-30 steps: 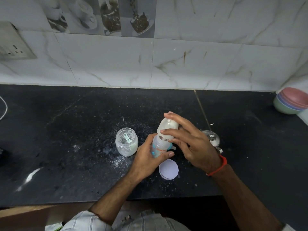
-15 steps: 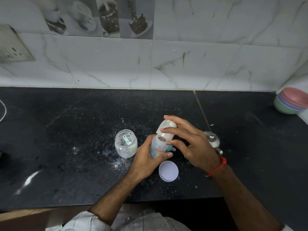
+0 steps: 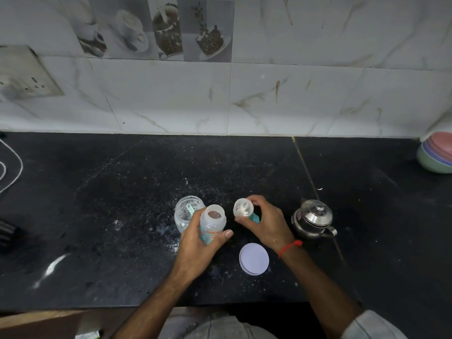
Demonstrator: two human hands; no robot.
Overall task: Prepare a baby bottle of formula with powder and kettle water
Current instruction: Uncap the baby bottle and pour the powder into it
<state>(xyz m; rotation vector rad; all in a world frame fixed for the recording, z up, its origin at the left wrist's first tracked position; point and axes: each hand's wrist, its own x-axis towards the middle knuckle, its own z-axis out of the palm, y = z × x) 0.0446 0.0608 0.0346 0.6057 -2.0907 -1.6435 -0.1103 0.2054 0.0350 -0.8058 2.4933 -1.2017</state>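
Observation:
My left hand point(image 3: 195, 248) grips the clear baby bottle point(image 3: 212, 223), which stands uncapped with its mouth open upward. To its right, my right hand point(image 3: 265, 223) holds the bottle's cap with the teat point(image 3: 242, 209), its underside turned up; a teal part shows below it. Behind the bottle stands an open clear powder jar point(image 3: 186, 214) with a small scoop inside. A small steel kettle point(image 3: 314, 218) with its lid on sits right of my right hand. The jar's white lid point(image 3: 254, 258) lies flat near the counter's front edge.
Spilled white powder dots the black counter point(image 3: 122, 216) around the jar. Stacked coloured bowls point(image 3: 437, 155) sit at the far right by the wall. A white cable point(image 3: 12, 167) lies at the left edge, with a wall socket point(image 3: 27, 74) above it.
The cap has come off the bottle: my right hand has lifted it away to the right and turned it over. The bottle's mouth is now uncovered.

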